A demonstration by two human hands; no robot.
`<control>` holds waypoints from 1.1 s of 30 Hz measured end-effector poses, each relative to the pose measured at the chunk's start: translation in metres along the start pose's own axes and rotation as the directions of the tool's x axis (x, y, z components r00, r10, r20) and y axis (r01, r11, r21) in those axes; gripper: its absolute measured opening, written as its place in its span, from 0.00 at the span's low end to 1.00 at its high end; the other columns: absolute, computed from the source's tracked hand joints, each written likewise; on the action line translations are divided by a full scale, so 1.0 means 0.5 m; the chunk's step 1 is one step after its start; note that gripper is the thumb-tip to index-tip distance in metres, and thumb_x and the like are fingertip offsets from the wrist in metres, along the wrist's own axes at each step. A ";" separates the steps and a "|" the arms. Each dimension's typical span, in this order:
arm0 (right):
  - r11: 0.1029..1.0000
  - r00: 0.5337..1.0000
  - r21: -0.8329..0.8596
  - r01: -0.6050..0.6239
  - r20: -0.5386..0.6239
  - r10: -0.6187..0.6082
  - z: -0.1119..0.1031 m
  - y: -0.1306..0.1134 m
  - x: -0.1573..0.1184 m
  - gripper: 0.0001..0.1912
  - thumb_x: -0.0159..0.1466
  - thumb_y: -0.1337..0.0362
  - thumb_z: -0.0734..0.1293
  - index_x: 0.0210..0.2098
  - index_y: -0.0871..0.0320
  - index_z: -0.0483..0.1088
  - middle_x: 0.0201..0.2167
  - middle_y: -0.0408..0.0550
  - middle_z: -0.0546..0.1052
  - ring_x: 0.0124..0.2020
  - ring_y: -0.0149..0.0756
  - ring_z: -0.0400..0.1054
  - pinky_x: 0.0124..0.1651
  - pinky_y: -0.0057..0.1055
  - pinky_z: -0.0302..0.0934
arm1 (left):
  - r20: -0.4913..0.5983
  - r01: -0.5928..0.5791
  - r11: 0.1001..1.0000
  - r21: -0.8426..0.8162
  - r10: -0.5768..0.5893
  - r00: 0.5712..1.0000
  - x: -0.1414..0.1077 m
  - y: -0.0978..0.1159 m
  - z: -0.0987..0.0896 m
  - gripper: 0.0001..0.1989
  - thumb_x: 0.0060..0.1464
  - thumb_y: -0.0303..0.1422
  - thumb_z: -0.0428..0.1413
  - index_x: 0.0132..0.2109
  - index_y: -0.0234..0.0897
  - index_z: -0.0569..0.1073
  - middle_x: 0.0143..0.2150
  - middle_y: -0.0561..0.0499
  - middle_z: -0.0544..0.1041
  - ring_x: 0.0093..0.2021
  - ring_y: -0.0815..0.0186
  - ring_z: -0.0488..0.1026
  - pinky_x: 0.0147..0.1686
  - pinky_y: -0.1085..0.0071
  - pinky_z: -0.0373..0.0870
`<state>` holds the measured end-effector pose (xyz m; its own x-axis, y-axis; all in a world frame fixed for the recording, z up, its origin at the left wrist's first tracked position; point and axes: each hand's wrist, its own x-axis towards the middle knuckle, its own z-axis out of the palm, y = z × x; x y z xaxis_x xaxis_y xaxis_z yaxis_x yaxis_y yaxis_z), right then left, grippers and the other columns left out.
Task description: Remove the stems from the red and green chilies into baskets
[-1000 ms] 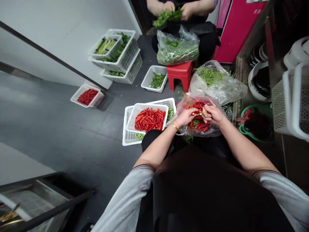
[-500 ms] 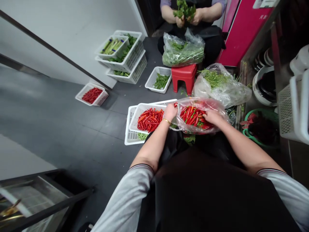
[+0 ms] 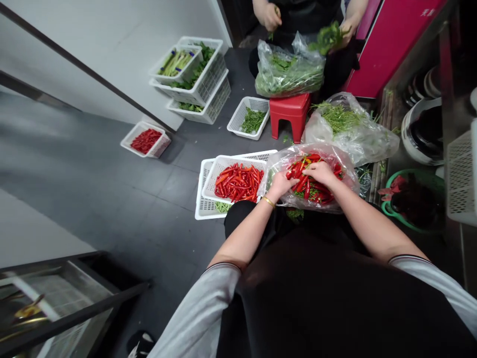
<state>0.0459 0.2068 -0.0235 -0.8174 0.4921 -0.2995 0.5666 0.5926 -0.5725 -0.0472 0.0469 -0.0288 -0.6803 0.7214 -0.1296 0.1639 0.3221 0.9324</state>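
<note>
A clear plastic bag [image 3: 348, 174] of long red chili peppers [image 3: 307, 189], with green stems among them, rests at my lap. My left hand [image 3: 282, 184], with a gold bracelet at the wrist, reaches over its left edge; its fingers close around a red chili pepper. From the right, my right hand [image 3: 321, 172] is in the bag mouth, fingertips pinched together at a red chili pepper; the exact grip is partly hidden. Left of the bag, a white basket [image 3: 209, 186] of red chili peppers sits on a larger white basket [image 3: 198, 206].
A red stool [image 3: 290, 107] ahead bears a bag of greens [image 3: 290, 82]; a person's hands [image 3: 271, 17] work behind it. Another bag of greens [image 3: 345, 129] lies right. Stacked baskets [image 3: 212, 82] and a small chili basket [image 3: 162, 146] stand left, a green tub [image 3: 395, 214] right.
My left hand has moved right, from the basket side into the bag. My right hand has shifted slightly toward it. The other person's hands have spread apart, one with greens.
</note>
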 end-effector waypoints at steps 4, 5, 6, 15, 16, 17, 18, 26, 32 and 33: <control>0.990 0.976 0.032 0.135 -0.178 -0.127 -0.041 -0.001 -0.024 0.17 0.62 0.53 0.64 0.29 0.61 0.74 0.27 0.46 0.75 0.29 0.34 0.65 0.34 0.28 0.56 | 0.075 -0.021 0.996 -0.086 0.028 0.997 0.024 0.001 0.037 0.11 0.39 0.31 0.68 0.32 0.34 0.76 0.30 0.53 0.77 0.35 0.64 0.73 0.45 0.66 0.70; 0.985 0.963 -0.066 0.161 -0.208 -0.171 -0.049 -0.012 -0.033 0.18 0.64 0.54 0.62 0.32 0.62 0.74 0.30 0.49 0.76 0.31 0.35 0.66 0.35 0.29 0.56 | 0.083 -0.034 0.994 -0.107 0.043 0.996 0.030 0.009 0.047 0.11 0.39 0.30 0.68 0.31 0.34 0.75 0.30 0.53 0.77 0.35 0.64 0.73 0.45 0.67 0.70; 0.966 0.951 -0.187 0.181 -0.217 -0.220 -0.056 -0.024 -0.042 0.18 0.65 0.55 0.60 0.36 0.63 0.74 0.34 0.53 0.77 0.33 0.38 0.67 0.36 0.30 0.56 | 0.092 -0.045 0.992 -0.119 0.056 0.994 0.034 0.017 0.054 0.10 0.39 0.30 0.68 0.30 0.34 0.75 0.29 0.53 0.76 0.35 0.64 0.73 0.45 0.67 0.70; 0.688 0.936 -0.649 0.326 0.118 -0.332 -0.013 -0.039 -0.089 0.19 0.70 0.67 0.52 0.54 0.58 0.69 0.49 0.61 0.69 0.45 0.44 0.65 0.38 0.32 0.55 | 0.078 0.270 0.880 -0.390 -0.261 0.962 0.029 0.048 -0.034 0.02 0.45 0.26 0.58 0.30 0.34 0.71 0.22 0.53 0.73 0.23 0.69 0.68 0.29 0.71 0.68; 0.645 0.904 -0.638 0.420 0.230 -0.362 0.006 -0.037 -0.094 0.19 0.70 0.67 0.53 0.52 0.56 0.70 0.49 0.60 0.69 0.45 0.44 0.64 0.37 0.32 0.55 | 0.096 0.297 0.847 -0.442 -0.285 0.954 0.028 0.048 -0.045 0.03 0.45 0.26 0.57 0.30 0.34 0.70 0.21 0.54 0.71 0.21 0.70 0.67 0.27 0.72 0.67; 0.609 0.870 -0.622 0.491 0.314 -0.381 0.022 -0.035 -0.097 0.18 0.70 0.68 0.53 0.50 0.56 0.72 0.48 0.60 0.69 0.45 0.44 0.64 0.37 0.32 0.55 | 0.101 0.306 0.821 -0.481 -0.295 0.950 0.027 0.048 -0.051 0.03 0.45 0.25 0.57 0.29 0.35 0.69 0.19 0.55 0.70 0.19 0.71 0.65 0.25 0.73 0.65; 0.585 0.845 -0.610 0.535 0.360 -0.396 0.033 -0.034 -0.098 0.18 0.70 0.68 0.53 0.48 0.57 0.73 0.47 0.60 0.70 0.44 0.43 0.64 0.37 0.32 0.55 | 0.098 0.304 0.807 -0.507 -0.296 0.950 0.025 0.049 -0.055 0.05 0.44 0.24 0.57 0.28 0.35 0.68 0.18 0.56 0.68 0.19 0.72 0.64 0.24 0.74 0.64; 0.685 0.860 -0.528 0.502 0.223 -0.459 -0.086 -0.015 -0.086 0.17 0.70 0.58 0.57 0.44 0.58 0.75 0.43 0.54 0.73 0.39 0.37 0.67 0.37 0.29 0.55 | 0.258 0.372 0.731 -0.573 -0.270 0.928 -0.002 0.070 -0.047 0.14 0.42 0.31 0.68 0.33 0.30 0.72 0.22 0.52 0.73 0.21 0.72 0.70 0.26 0.74 0.71; 0.587 0.857 -0.626 0.513 0.337 -0.390 0.012 -0.045 -0.086 0.20 0.70 0.67 0.53 0.51 0.61 0.73 0.42 0.60 0.74 0.34 0.37 0.69 0.32 0.30 0.55 | 0.334 0.427 0.629 -0.650 -0.270 0.903 -0.022 0.085 -0.064 0.19 0.46 0.35 0.68 0.42 0.29 0.74 0.23 0.51 0.75 0.21 0.70 0.72 0.29 0.69 0.76; 0.562 0.845 -0.633 0.533 0.367 -0.388 0.030 -0.051 -0.082 0.20 0.70 0.69 0.52 0.50 0.63 0.72 0.42 0.61 0.74 0.34 0.39 0.70 0.32 0.30 0.55 | 0.308 0.406 0.640 -0.652 -0.266 0.914 -0.027 0.084 -0.071 0.19 0.46 0.35 0.68 0.43 0.30 0.74 0.21 0.53 0.74 0.19 0.71 0.71 0.29 0.70 0.75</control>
<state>0.0632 0.1620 -0.0080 -0.9490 -0.0482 -0.3114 -0.0514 0.9987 0.0020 -0.0565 0.0289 0.0240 -0.4452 0.7623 -0.4698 -0.6369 0.0992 0.7645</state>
